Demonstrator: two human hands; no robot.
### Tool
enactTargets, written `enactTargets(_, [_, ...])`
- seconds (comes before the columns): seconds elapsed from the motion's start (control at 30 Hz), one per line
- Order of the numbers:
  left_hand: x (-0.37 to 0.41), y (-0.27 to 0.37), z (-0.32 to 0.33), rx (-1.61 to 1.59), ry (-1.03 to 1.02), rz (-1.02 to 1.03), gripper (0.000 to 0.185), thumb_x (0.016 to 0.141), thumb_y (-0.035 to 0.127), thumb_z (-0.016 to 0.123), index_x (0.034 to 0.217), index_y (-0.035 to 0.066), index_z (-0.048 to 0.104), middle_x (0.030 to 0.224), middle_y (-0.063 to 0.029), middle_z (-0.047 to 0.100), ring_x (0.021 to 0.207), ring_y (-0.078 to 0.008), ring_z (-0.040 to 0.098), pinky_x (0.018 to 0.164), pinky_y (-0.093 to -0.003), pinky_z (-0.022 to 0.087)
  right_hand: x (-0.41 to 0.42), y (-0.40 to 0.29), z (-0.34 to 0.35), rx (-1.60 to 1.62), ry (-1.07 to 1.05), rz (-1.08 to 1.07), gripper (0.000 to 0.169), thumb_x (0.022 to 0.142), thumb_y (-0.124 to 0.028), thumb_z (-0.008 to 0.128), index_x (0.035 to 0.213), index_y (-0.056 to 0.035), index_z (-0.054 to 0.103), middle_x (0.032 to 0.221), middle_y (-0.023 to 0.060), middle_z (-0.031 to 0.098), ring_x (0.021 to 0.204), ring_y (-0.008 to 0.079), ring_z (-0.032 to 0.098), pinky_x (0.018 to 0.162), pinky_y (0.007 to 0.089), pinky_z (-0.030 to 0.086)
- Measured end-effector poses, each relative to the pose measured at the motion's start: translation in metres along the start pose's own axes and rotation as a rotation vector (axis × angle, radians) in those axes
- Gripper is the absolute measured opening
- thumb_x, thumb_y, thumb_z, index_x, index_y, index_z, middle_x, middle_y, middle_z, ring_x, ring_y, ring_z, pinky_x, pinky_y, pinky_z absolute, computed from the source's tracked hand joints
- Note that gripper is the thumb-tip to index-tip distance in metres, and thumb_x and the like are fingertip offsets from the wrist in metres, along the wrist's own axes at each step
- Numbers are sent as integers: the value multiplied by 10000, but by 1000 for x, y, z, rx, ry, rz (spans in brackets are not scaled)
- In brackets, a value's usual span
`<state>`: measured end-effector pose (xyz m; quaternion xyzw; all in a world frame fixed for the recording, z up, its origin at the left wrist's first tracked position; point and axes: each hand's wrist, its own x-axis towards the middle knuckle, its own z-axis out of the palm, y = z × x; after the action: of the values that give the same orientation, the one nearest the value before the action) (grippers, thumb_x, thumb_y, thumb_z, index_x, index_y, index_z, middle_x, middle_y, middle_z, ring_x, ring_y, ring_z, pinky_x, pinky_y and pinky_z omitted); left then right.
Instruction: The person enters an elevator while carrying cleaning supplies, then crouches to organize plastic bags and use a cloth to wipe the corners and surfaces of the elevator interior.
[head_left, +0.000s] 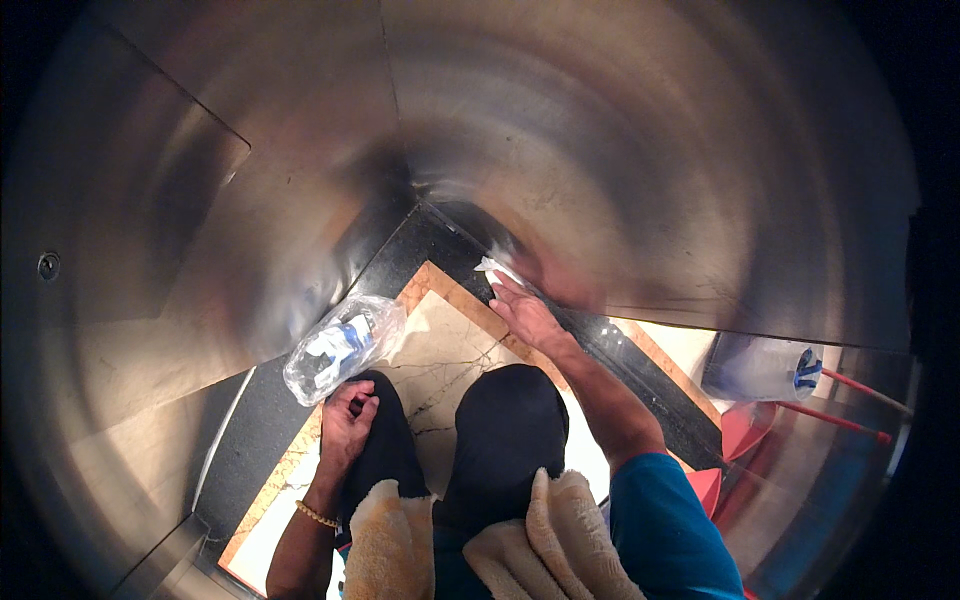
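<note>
My right hand reaches forward and presses a crumpled white cloth or wipe to the black stone floor border, at the foot of the metal wall. The hand covers part of the cloth. My left hand hangs by my left knee, its fingers loosely curled and holding nothing visible. Just ahead of it lies a clear plastic bag with a blue-and-white printed package inside. Whether my left fingertips touch the bag I cannot tell.
Brushed metal walls meet in a corner before me, above a cream marble floor with an orange-brown band. Cream towels hang over my front. To the right are a translucent container, red rods and a red dustpan-like piece.
</note>
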<state>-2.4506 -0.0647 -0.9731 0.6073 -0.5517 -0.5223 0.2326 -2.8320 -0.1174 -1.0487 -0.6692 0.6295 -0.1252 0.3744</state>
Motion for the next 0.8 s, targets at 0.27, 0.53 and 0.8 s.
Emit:
enactTargets(0.27, [-3, 0, 1, 10, 9, -13, 219, 847, 40, 699, 1062, 23, 665, 883, -50, 640, 727, -123, 591, 665, -260, 504, -4, 13, -7, 209, 24, 52, 448, 984, -291, 485, 1282, 35, 564, 1489, 158, 411, 1320, 317, 455, 1105, 373, 361])
enactTargets(0.53, [2, 8, 5, 88, 0, 47, 225, 840, 50, 700, 1060, 25, 663, 898, -83, 653, 748, -147, 622, 670, -277, 510, -26, 25, -1, -160, 91, -26, 430, 848, -8, 467, 1266, 53, 547, 1381, 263, 478, 1274, 387, 478, 1065, 418, 409])
enactTargets(0.8, [-1, 15, 2, 69, -24, -7, 232, 839, 64, 706, 1063, 25, 660, 889, -67, 638, 730, -133, 600, 661, -264, 500, -11, 14, 20, -341, 31, 211, 615, 843, -1, 499, 1433, 48, 333, 1347, 296, 444, 1227, 439, 474, 1011, 426, 437])
